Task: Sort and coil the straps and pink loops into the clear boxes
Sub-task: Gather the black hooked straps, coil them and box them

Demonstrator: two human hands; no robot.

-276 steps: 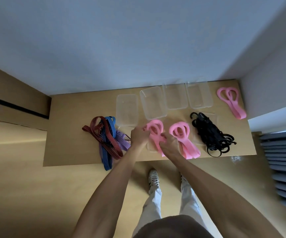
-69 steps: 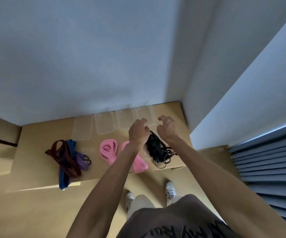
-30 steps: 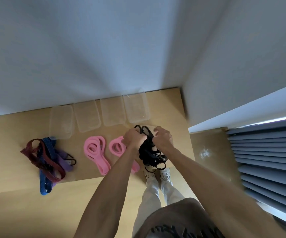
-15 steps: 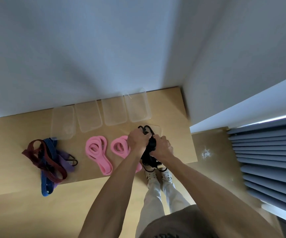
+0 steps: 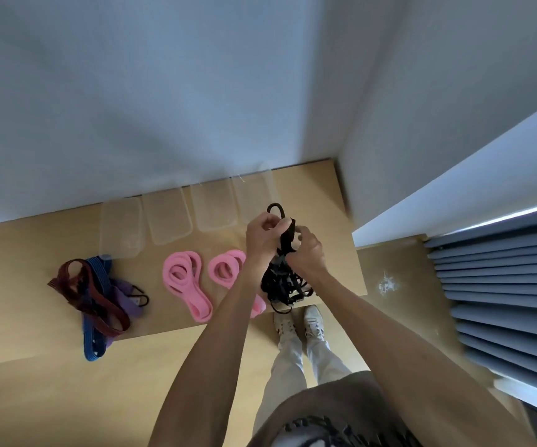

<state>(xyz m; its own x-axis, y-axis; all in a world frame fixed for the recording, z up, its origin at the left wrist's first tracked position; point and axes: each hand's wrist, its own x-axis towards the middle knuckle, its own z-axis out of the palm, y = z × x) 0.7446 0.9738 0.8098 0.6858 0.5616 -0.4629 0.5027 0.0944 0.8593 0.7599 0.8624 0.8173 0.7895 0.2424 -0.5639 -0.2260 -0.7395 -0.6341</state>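
Both hands hold a tangled bundle of black straps (image 5: 281, 282) lifted above the table's right part. My left hand (image 5: 265, 235) grips its upper loops, and my right hand (image 5: 305, 253) grips it just beside and below. The rest of the bundle hangs down past the front edge. Two piles of pink loops lie on the wooden table (image 5: 34, 250): one (image 5: 184, 280) in the middle, another (image 5: 228, 269) partly behind my left forearm. A heap of dark red, blue and purple straps (image 5: 94, 291) lies at the left. Several clear boxes (image 5: 120, 227) stand in a row along the wall.
The table sits in a corner, with a white wall behind it and another close on the right. A blue curtain (image 5: 499, 285) hangs at the right. My legs and shoes (image 5: 299, 321) stand on the wooden floor at the table's front edge.
The pink loops from the far right now lie on the middle pile. Both hands reached to the black straps, gripped them and lifted the bundle off the table in the last second.
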